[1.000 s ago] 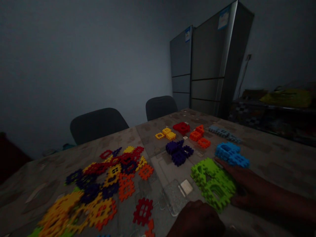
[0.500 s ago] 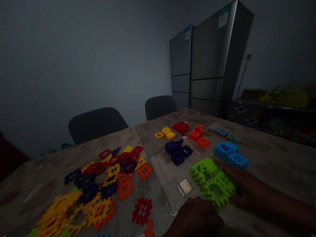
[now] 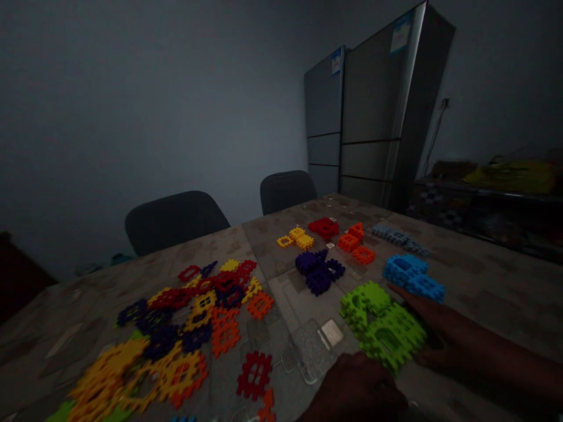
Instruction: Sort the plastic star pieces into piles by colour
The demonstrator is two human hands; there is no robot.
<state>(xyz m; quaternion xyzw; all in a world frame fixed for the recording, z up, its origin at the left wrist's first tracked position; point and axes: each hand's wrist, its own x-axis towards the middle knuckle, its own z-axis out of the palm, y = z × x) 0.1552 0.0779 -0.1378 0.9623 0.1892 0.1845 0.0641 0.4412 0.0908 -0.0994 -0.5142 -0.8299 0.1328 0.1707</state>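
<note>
Green interlocking plastic building pieces (image 3: 387, 328), with toothed edges and window cut-outs, lie stacked on the right half of the table. My right hand (image 3: 433, 331) curves round their right side, fingers at the far edge and thumb at the near edge. My left hand (image 3: 358, 387) is closed beside their near left edge, knuckles up; what its fingers hold, if anything, is hidden. Beyond the green stack are blue pieces (image 3: 413, 275) and dark purple pieces (image 3: 316, 272).
A mixed heap of yellow, red, purple and orange pieces (image 3: 204, 316) spreads over the left side of the patterned table (image 3: 281, 346). Small sorted groups of yellow (image 3: 299, 237), red (image 3: 324, 227), orange (image 3: 354, 240) and grey pieces (image 3: 400, 237) lie farther back. Two chairs (image 3: 176, 223) stand behind.
The green pieces and my left hand sit slightly farther right in view, partly from a small camera shift. My right hand stays at the green stack's side.
</note>
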